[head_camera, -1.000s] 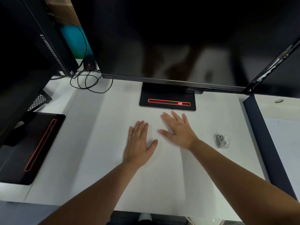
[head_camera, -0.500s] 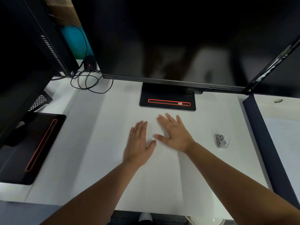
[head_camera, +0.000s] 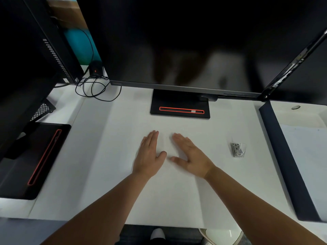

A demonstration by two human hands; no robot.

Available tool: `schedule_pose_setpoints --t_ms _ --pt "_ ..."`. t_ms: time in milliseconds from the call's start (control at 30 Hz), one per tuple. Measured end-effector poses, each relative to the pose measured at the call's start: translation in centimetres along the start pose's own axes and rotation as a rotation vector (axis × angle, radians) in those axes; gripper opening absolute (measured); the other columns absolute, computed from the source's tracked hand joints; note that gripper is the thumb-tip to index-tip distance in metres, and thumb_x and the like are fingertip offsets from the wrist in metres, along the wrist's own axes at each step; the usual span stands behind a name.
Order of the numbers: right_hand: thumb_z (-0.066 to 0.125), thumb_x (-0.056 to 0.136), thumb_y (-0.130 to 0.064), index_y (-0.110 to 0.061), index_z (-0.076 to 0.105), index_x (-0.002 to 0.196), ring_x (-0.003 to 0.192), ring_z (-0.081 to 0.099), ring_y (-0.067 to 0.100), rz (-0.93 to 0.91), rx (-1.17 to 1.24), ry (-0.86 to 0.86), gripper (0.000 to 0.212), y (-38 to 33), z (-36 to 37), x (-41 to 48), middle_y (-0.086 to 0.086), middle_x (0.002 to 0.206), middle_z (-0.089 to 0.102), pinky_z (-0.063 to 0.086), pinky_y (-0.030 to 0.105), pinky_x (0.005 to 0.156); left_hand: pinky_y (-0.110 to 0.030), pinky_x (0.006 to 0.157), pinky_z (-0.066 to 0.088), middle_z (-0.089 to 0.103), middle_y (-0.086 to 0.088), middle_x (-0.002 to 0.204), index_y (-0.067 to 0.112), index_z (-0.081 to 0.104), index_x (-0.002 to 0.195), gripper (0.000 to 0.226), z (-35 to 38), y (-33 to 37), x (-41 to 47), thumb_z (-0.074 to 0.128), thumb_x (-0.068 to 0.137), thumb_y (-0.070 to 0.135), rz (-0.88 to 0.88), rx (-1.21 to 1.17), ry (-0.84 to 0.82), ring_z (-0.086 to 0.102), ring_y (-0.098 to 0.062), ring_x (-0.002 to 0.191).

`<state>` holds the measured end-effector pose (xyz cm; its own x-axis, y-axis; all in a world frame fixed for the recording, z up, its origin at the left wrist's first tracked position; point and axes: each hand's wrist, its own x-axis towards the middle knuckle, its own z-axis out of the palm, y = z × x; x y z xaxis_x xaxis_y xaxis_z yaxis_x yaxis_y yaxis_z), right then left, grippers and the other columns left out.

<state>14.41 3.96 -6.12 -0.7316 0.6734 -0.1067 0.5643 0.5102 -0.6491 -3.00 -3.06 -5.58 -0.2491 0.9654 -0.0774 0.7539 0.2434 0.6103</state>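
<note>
Okay, plain white paper sheet, faintly creased, lies flat under both palms; long axis unclear. Left hand and right hand press it, fingers straight, holding nothing.

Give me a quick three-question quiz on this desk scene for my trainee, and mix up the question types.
1. True or false: the left hand and the right hand both lie flat, fingers straight, on the white paper sheet.
2. Where is the small silver metal item? A) left of the left hand B) right of the right hand C) between the two hands
3. What colour outlines the slot in the monitor stand base?
Key: 1 true; 2 B; 3 red.
</note>
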Motion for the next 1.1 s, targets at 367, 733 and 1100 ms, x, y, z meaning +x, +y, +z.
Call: schedule_pose_setpoints --t_ms 367,733,1100 --pt "0.029 0.096 -0.032 -0.013 0.037 0.144 0.144 0.02 0.016 0.07 -0.183 0.182 0.052 1.7 1.2 -5.3 0.001 0.151 0.034 0.0 0.023 0.116 -0.031 0.118 -0.013 0.01 0.009 0.16 0.022 0.021 0.151 0.077 0.8 -1.3 -0.8 0.005 0.081 0.048 0.292 0.316 -0.171 -0.006 -0.004 0.146" --pt "0.03 0.102 -0.029 -0.019 0.02 0.149 0.147 0.007 0.017 0.18 -0.14 0.103 0.05 2.0 -0.4 -2.6 -0.001 0.158 0.019 -0.001 0.033 0.116 -0.011 0.104 0.027 0.055 -0.001 0.13 0.013 0.062 0.123 0.03 0.9 -0.8 -1.0 0.051 0.095 0.012 0.14 -0.094 0.055 0.047 -0.014 0.125" --pt "0.044 0.08 0.014 0.001 0.064 0.109 0.103 0.058 0.02 0.103 0.094 0.435 0.037 1.0 -0.6 -5.4 0.007 0.11 0.068 0.042 0.017 0.094 -0.011 0.102 0.032 0.059 0.001 0.13 0.011 0.07 0.112 0.024 1.0 -0.7 -1.3 0.056 0.092 0.009 0.115 -0.098 0.057 0.055 -0.012 0.119"
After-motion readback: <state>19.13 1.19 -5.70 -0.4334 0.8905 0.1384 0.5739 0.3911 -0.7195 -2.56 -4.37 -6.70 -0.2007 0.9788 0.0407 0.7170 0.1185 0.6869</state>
